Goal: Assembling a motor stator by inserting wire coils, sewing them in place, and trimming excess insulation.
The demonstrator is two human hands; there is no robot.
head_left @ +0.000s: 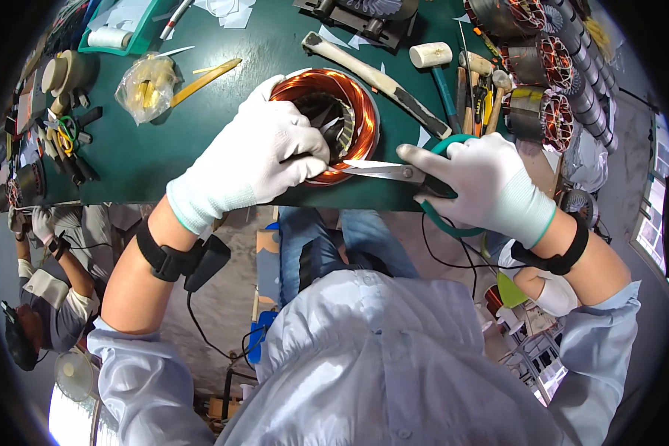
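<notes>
A motor stator wound with copper wire [366,111] lies on the green table near its front edge, its hollow middle facing up. My gloved left hand [282,145] rests over the stator's left side, thumb and fingers pinched together at the near rim of the winding. What sits in that pinch is too small to make out. Green-handled scissors [394,172] are in my gloved right hand [483,182], with fingers about the handle loops. Their blades are parted and point left, the tips at the near edge of the copper coil close to my left fingertips.
Behind the stator lie a long wooden-handled tool [375,80] and a white-headed mallet [431,55]. More wound stators [531,111] line the right side. A plastic bag [147,89], a bamboo strip [204,82] and a green tray [143,37] lie left. Another person [59,290] works at far left.
</notes>
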